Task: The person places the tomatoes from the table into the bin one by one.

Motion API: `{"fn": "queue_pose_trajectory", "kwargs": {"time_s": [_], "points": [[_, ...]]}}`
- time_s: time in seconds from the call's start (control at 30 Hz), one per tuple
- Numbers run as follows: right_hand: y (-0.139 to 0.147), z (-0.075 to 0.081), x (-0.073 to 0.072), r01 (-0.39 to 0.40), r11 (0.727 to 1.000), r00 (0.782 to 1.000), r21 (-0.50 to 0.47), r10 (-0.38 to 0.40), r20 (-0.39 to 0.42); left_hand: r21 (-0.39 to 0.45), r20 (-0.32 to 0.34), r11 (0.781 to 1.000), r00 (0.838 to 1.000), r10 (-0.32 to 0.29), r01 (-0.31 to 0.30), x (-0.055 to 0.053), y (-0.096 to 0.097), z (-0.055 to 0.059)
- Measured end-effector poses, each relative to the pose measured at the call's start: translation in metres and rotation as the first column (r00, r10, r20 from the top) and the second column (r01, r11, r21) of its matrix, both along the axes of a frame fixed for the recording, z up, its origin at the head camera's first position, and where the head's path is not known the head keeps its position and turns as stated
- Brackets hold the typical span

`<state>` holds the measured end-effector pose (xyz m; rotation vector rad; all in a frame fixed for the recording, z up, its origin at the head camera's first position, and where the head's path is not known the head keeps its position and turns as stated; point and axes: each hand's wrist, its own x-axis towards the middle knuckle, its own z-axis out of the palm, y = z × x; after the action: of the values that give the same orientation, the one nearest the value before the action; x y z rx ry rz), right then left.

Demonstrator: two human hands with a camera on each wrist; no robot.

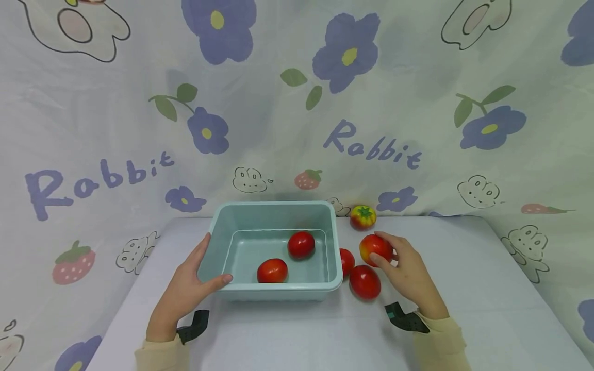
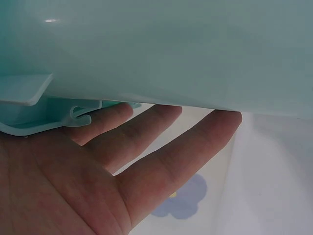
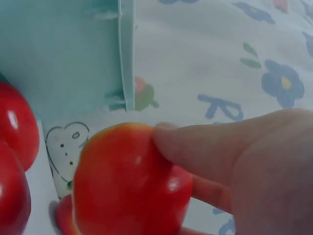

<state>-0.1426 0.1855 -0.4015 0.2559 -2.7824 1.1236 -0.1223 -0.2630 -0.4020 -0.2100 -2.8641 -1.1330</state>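
My left hand [image 1: 185,286] holds the near left corner of a pale teal plastic bin [image 1: 274,294], thumb over the front rim. In the left wrist view, its fingertips touch the bin's outer wall [image 2: 166,54]. My right hand [image 1: 408,268] grips a round red-and-yellow fruit [image 1: 375,249] to the right of the bin. The right wrist view shows the thumb on the upper side of this smooth fruit [image 3: 129,181]; its fingers are partly hidden. Inside the bin lie two red fruits, one at the back [image 1: 301,245] and one at the front [image 1: 272,270].
Right of the bin, a red fruit [image 1: 347,263] is partly hidden by the bin wall. Another red fruit [image 1: 365,282] lies nearer me. A red-and-yellow fruit with a green leafy top [image 1: 363,217] sits at the back, close to the patterned cloth [image 1: 260,118]. Everything stands on a white table [image 1: 482,288].
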Motion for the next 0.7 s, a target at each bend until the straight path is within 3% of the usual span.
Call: {"fn": "queue_pose_trajectory", "kwargs": {"time_s": [0.4, 0.7], "points": [[-0.014, 0.007, 0.005, -0.001, 0.999, 0.995, -0.051, -0.004, -0.098, -0.005, -0.012, 1.000, 1.000, -0.006, 0.006, 0.001, -0.001, -0.001], [-0.027, 0.007, 0.005, -0.067, 0.990, 0.974, -0.121, 0.038, -0.225, 0.008, -0.016, 1.000, 1.000, -0.010, 0.010, 0.001, 0.000, -0.001]]}}
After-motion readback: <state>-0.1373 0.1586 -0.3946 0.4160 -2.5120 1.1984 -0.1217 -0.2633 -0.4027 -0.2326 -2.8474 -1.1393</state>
